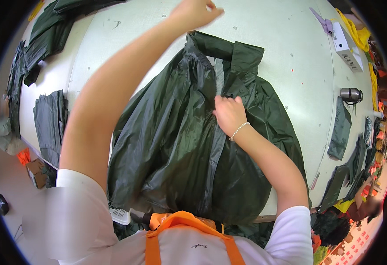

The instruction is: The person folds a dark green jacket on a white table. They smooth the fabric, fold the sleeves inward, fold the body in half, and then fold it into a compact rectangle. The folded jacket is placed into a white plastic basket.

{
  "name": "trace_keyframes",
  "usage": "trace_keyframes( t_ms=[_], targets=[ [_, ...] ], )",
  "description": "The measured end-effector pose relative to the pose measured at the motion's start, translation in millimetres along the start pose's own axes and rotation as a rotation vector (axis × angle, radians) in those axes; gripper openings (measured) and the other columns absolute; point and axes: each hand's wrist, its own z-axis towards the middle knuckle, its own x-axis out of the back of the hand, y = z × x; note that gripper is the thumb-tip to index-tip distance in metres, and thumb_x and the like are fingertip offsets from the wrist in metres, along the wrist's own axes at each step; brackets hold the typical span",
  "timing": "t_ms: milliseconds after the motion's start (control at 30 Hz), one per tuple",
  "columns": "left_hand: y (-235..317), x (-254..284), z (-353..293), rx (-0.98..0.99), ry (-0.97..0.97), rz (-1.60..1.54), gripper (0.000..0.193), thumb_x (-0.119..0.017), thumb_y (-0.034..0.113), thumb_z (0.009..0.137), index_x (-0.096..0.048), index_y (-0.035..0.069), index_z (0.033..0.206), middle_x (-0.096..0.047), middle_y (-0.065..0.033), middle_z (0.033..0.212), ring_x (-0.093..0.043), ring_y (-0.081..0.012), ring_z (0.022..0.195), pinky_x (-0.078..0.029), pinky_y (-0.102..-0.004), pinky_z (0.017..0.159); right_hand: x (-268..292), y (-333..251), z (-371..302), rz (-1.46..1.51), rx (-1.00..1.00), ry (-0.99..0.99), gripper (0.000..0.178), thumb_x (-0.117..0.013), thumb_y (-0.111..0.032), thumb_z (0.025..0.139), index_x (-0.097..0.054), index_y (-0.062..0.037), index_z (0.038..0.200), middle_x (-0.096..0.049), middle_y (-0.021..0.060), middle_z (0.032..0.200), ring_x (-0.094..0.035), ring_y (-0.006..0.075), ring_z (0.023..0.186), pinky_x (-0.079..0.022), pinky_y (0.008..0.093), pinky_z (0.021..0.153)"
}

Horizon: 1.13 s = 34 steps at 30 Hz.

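A dark green raincoat (167, 132) lies front up before me, its collar (247, 57) at the far end. Its front zip is parted near the neck, showing a grey mesh strip inside. My right hand (230, 114), a beaded bracelet at its wrist, is closed on the coat's front edge beside the zip, below the collar. Up and away from the coat, my left hand (198, 15) hangs over the table past the collar. Its fingers are curled, thumb and finger pinched together; whatever they hold, if anything, is too small to see.
More dark green garments lie at the left: a folded stack (51, 126) and a heap (47, 37). At the right are a white box (346, 46), a metal flask (351, 95) and a folded green piece (339, 128). Other people work beyond both table edges.
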Motion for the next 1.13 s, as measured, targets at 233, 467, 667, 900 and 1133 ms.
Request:
trace_keyframes(
  t_ms=[233, 467, 667, 900, 1133],
  targets=[
    [35, -23, -147, -0.059, 0.189, -0.130, 0.025, -0.064, 0.022, 0.084, -0.062, 0.000, 0.074, -0.059, -0.0050, 0.058, -0.052, -0.0088, 0.053, -0.043, -0.0261, 0.053, 13, 9, -2, 0.099, 0.148, -0.017, 0.029, -0.073, -0.025, 0.072, -0.055, -0.0072, 0.085, -0.061, 0.0062, 0.074, -0.059, 0.0234, 0.079, -0.037, 0.0349, 0.074],
    [-18, -49, -229, 0.356, -0.033, -0.496, 0.024, -0.063, 0.020, 0.085, -0.061, -0.003, 0.078, -0.057, -0.0083, 0.058, -0.050, -0.0104, 0.052, -0.041, -0.0271, 0.052, 5, 9, -5, -0.043, 0.200, 0.002, 0.004, -0.056, -0.009, 0.077, -0.059, -0.0073, 0.079, -0.061, 0.0066, 0.075, -0.058, 0.0217, 0.078, -0.038, 0.0326, 0.075],
    [-14, -46, -237, 0.405, -0.069, -0.549, 0.022, -0.061, 0.017, 0.087, -0.062, -0.004, 0.083, -0.061, -0.0061, 0.064, -0.054, -0.0090, 0.058, -0.043, -0.0239, 0.055, 9, 15, -3, -0.025, 0.226, 0.093, 0.007, -0.053, -0.008, 0.076, -0.058, -0.0078, 0.081, -0.054, 0.0055, 0.078, -0.052, 0.0209, 0.081, -0.038, 0.0334, 0.077],
    [-13, -73, -180, 0.346, -0.068, -0.511, 0.031, -0.061, 0.031, 0.085, -0.064, 0.001, 0.089, -0.064, -0.0091, 0.066, -0.062, -0.0187, 0.061, -0.046, -0.0305, 0.057, 33, 50, 53, -0.121, 0.067, 0.416, 0.008, -0.051, -0.012, 0.077, -0.058, -0.0095, 0.079, -0.055, 0.0045, 0.079, -0.053, 0.0205, 0.083, -0.038, 0.0337, 0.076],
    [1, -104, -125, 0.478, 0.037, -0.208, 0.053, -0.060, 0.054, 0.080, -0.063, 0.002, 0.085, -0.066, -0.0184, 0.078, -0.065, -0.0305, 0.079, -0.048, -0.0397, 0.069, 5, 84, 45, 0.048, -0.093, 0.450, 0.009, -0.055, -0.018, 0.079, -0.062, -0.0134, 0.081, -0.059, 0.0024, 0.082, -0.055, 0.0207, 0.088, -0.038, 0.0373, 0.078]
  ],
)
